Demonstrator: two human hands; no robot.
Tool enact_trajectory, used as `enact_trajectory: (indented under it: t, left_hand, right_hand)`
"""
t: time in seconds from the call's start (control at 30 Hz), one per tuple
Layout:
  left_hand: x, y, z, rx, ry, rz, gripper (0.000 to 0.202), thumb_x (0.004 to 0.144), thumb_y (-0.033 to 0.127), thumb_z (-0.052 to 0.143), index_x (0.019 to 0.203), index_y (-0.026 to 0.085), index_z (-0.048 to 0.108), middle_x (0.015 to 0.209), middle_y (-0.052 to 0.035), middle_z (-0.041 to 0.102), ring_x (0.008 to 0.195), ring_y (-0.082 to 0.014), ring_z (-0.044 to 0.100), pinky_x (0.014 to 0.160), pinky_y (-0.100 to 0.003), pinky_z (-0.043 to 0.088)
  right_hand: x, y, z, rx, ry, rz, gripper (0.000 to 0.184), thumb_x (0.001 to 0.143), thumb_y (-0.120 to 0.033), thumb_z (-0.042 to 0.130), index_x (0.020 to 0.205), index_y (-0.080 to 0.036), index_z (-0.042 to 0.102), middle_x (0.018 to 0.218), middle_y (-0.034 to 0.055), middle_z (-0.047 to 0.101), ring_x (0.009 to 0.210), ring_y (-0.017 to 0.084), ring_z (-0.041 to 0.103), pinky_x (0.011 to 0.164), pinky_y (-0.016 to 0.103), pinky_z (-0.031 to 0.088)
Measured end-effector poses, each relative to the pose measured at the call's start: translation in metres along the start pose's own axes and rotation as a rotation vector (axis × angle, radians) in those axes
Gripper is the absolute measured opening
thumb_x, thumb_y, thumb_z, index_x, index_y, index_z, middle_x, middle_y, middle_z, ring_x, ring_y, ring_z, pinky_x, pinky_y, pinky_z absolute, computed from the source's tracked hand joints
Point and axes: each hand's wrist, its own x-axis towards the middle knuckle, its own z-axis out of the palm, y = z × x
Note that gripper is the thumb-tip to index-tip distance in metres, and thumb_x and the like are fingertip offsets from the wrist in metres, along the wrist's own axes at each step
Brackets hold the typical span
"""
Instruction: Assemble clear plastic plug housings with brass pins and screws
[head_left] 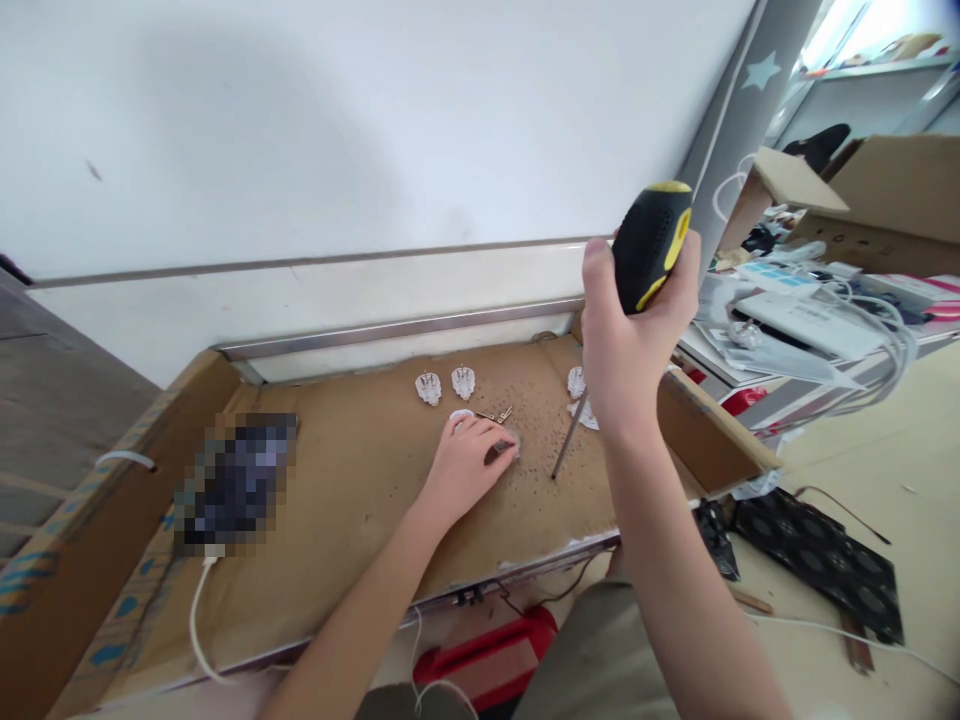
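Right hand (637, 340) grips a screwdriver (651, 245), left hand (469, 465) apparently on a plug (499, 447).

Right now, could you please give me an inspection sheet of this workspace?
Surface: brown cardboard sheet lining a shallow box, scattered with dark specks.
Job's things: clear plastic plug housings, small metal parts, screwdriver.
Clutter: pixelated dark object at left of the sheet.
Hands: right hand grips the screwdriver, tip down; left hand presses on a small piece.
Cables: white cable runs from the pixelated object; white cables tangled at right.
Surroundings: white wall, cardboard box, black patterned sheet on floor.
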Motion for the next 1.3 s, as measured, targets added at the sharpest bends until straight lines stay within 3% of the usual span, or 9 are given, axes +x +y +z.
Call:
enact_trajectory:
  t: [0.1,0.5,0.67,0.93,1.3]
  left_hand:
    - [-0.001,-0.003,0.0,-0.017,0.013,-0.018,0.009,0.086,0.029,0.054,0.084,0.025,0.062,0.093,0.004,0.068,0.092,-0.0136,0.057,0.101,-0.037,0.025]
    - [0.0,-0.001,0.002,-0.03,0.053,-0.017,0.01,0.086,0.031,0.055,0.086,0.025,0.064,0.094,0.0036,0.068,0.092,-0.0143,0.057,0.1,-0.037,0.028]
    - [-0.001,-0.003,0.007,-0.014,-0.004,-0.013,0.01,0.086,0.03,0.055,0.084,0.025,0.064,0.094,0.0037,0.067,0.093,-0.0149,0.056,0.101,-0.039,0.025]
    - [0.001,-0.002,0.004,-0.034,-0.053,-0.078,0.01,0.083,0.031,0.058,0.082,0.024,0.065,0.095,0.0021,0.067,0.093,-0.0182,0.055,0.088,-0.037,0.037]
    - [-0.001,-0.006,0.002,-0.087,-0.043,-0.017,0.011,0.084,0.026,0.055,0.089,0.025,0.065,0.096,0.0002,0.067,0.092,-0.0172,0.058,0.088,-0.036,0.041]
  right_hand:
    - [-0.002,-0.007,0.005,-0.029,0.093,-0.015,0.019,0.079,-0.031,0.052,0.079,-0.02,0.037,0.07,-0.0015,0.035,0.065,0.008,0.044,0.06,0.025,0.039]
    - [-0.005,-0.006,0.007,-0.061,0.004,-0.064,0.018,0.078,-0.027,0.054,0.08,-0.021,0.038,0.072,-0.002,0.037,0.068,0.008,0.046,0.06,0.024,0.042]
    - [0.0,-0.003,0.001,-0.054,0.065,-0.089,0.016,0.078,-0.025,0.054,0.08,-0.02,0.038,0.071,-0.0021,0.035,0.071,0.009,0.048,0.066,0.028,0.043]
    - [-0.002,-0.004,0.003,-0.037,0.02,-0.062,0.015,0.078,-0.024,0.054,0.082,-0.021,0.04,0.075,-0.0021,0.04,0.071,0.008,0.049,0.069,0.027,0.044]
    - [-0.008,-0.009,0.006,-0.001,-0.025,-0.017,0.022,0.083,-0.043,0.048,0.085,-0.023,0.038,0.071,-0.001,0.043,0.067,0.01,0.051,0.06,0.028,0.044]
